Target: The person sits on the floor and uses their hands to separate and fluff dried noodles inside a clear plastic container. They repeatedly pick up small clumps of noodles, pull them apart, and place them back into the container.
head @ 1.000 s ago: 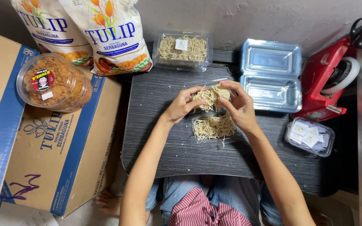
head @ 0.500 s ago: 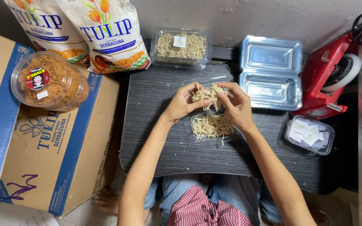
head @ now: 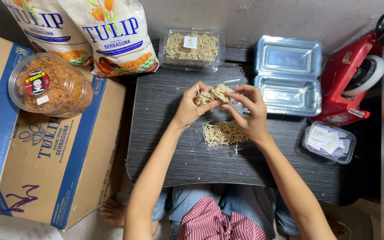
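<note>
Noodle clump [head: 214, 94] pinched between both hands above the dark surface [head: 165, 146] | left hand [head: 191, 106] grips its left side | right hand [head: 250, 113] grips its right | loose noodle pile [head: 222, 133] lies just below, near empty clear trays [head: 288, 73]

The light is soft, even and fairly bright, seemingly from above, with no hard shadows. Around the dark table [head: 165, 155], only faint shade gathers under its near edge and beside the cardboard box [head: 45, 169] to its left. Mild glare glints on the clear plastic trays [head: 287, 75] at the table's far right. Focus is sharp throughout, and straight lines bow slightly towards the frame edges.
</note>
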